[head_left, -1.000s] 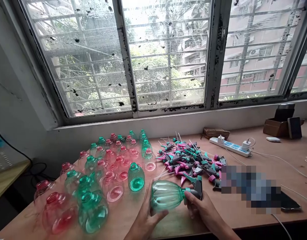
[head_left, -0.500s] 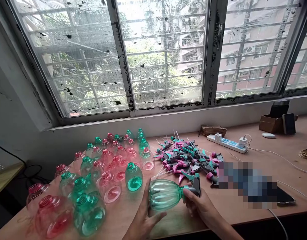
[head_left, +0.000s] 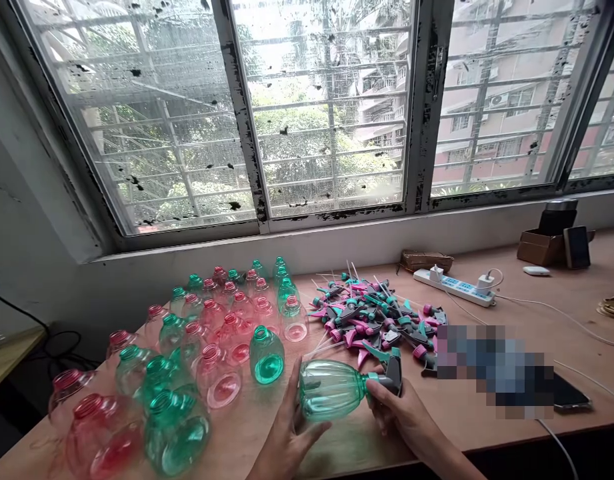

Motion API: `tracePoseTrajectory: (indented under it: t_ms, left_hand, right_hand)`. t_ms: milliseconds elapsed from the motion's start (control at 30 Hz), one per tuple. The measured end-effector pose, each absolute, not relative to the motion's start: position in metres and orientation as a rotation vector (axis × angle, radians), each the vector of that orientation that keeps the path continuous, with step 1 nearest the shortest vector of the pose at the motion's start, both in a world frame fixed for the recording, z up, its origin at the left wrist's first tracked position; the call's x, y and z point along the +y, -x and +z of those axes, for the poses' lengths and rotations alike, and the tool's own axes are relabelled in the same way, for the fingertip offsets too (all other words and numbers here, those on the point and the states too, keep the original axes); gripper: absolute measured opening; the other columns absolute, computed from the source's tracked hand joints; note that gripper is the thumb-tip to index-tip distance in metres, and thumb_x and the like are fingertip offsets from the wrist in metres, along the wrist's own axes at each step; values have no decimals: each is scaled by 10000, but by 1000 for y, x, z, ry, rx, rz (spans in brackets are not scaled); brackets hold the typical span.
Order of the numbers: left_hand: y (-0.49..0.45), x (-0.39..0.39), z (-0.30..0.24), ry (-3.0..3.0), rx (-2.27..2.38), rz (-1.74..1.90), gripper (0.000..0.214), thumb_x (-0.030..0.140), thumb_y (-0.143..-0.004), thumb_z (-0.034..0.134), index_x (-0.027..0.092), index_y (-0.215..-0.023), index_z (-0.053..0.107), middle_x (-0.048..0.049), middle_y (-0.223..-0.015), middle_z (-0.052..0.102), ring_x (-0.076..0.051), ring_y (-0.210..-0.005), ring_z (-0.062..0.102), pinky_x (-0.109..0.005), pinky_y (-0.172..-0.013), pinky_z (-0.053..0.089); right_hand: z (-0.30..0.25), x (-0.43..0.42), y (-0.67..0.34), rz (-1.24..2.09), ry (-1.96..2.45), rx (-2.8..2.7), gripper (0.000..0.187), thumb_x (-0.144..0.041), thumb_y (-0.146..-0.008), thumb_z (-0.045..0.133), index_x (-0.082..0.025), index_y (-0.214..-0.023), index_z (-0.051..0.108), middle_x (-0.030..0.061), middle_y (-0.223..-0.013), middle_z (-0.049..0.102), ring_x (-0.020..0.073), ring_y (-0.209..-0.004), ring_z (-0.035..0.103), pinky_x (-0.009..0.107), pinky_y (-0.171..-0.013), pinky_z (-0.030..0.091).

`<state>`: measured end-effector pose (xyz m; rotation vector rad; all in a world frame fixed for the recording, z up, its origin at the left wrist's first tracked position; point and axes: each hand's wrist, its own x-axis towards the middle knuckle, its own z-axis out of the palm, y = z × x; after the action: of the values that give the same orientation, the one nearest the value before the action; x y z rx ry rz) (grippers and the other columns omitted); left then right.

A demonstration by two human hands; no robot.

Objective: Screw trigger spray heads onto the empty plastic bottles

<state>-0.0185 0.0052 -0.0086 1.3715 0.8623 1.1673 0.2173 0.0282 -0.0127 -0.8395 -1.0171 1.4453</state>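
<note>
I hold a ribbed green plastic bottle (head_left: 331, 389) on its side just above the wooden table (head_left: 487, 413). My left hand (head_left: 289, 437) cups the bottle's base, fingers curled around it. My right hand (head_left: 401, 417) is closed on the grey and green spray head (head_left: 393, 373) fitted at the bottle's neck. Several open green and pink bottles (head_left: 211, 347) stand to the left. A pile of loose pink, green and grey spray heads (head_left: 374, 317) lies just behind the held bottle.
A white power strip (head_left: 457, 285) with a plugged charger and cables lies near the window sill. A phone (head_left: 567, 395) sits at the right front edge, beside a blurred patch. A cardboard box (head_left: 541, 248) and small items stand far right.
The view shifted slightly, so everything sits a little lower left. My hands keep the same hold on the bottle and spray head, with only small movement.
</note>
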Motion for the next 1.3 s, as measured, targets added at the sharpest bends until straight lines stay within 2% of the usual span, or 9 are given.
tracePoseTrajectory:
  t_ms: [100,233,400,500,700,933,1000,1133,1300]
  left_hand:
    - [17,4,-4,-1323,808,1150,1244,456,-692,921,354,-1625,104,-107,-1692,318,-365,-1526,340,-540,-1263,245]
    - [19,4,3,-1318,792,1144,973,511,-759,854,293,-1570,365,-119,-1615,468,-375,-1496,397,-518,-1248,305]
    - [23,6,-10,-1354,813,1163,1105,368,-787,870,406,-1612,136,-81,-1711,272,-355,-1506,386,-541,-1249,288]
    - [22,5,-11,-1361,787,1150,1185,379,-770,883,395,-1620,56,-90,-1712,268,-350,-1532,336,-537,-1259,270]
    - [21,3,-2,-1296,781,1156,922,439,-818,830,353,-1579,318,-89,-1644,423,-343,-1515,374,-498,-1246,323]
    - [22,4,-6,-1322,750,1157,1006,357,-843,827,479,-1587,161,-25,-1662,395,-295,-1488,432,-492,-1247,306]
    - [21,3,-2,-1289,734,1140,1045,387,-806,857,455,-1593,173,-37,-1647,425,-301,-1485,435,-483,-1243,319]
    - [22,4,-1,-1316,786,1123,885,449,-800,845,323,-1552,398,-103,-1592,504,-348,-1474,442,-487,-1236,332]
    - [23,6,-12,-1407,884,1136,1047,429,-809,837,406,-1609,162,-55,-1698,309,-340,-1485,422,-497,-1236,333]
  right_hand:
    - [-16,27,-218,1448,826,-1017,429,-543,-759,831,-201,-909,619,-49,-551,646,95,-376,526,199,-360,432]
    - [-22,28,-219,1449,806,-1049,408,-492,-785,833,-207,-991,625,-51,-601,659,103,-412,554,199,-371,466]
    - [-29,34,-219,1454,798,-1009,369,-508,-812,803,-185,-840,626,-30,-580,659,81,-365,513,189,-347,419]
    - [-30,35,-218,1445,802,-1001,375,-505,-796,817,-190,-861,624,-36,-570,647,96,-383,521,197,-350,423]
    - [-32,35,-219,1421,809,-999,405,-510,-785,827,-193,-932,622,-41,-570,657,102,-396,524,200,-365,408]
    - [-31,34,-219,1414,814,-1029,364,-488,-815,810,-180,-887,630,-32,-570,661,96,-409,530,200,-392,397]
    - [-30,33,-219,1403,811,-1035,376,-487,-812,813,-189,-940,624,-42,-579,659,104,-421,540,208,-405,422]
    - [-27,32,-220,1400,831,-1055,368,-472,-816,814,-187,-963,633,-38,-612,665,117,-459,564,216,-419,444]
    - [-27,34,-219,1396,836,-1025,376,-503,-816,801,-177,-898,633,-41,-569,650,101,-411,524,209,-398,408]
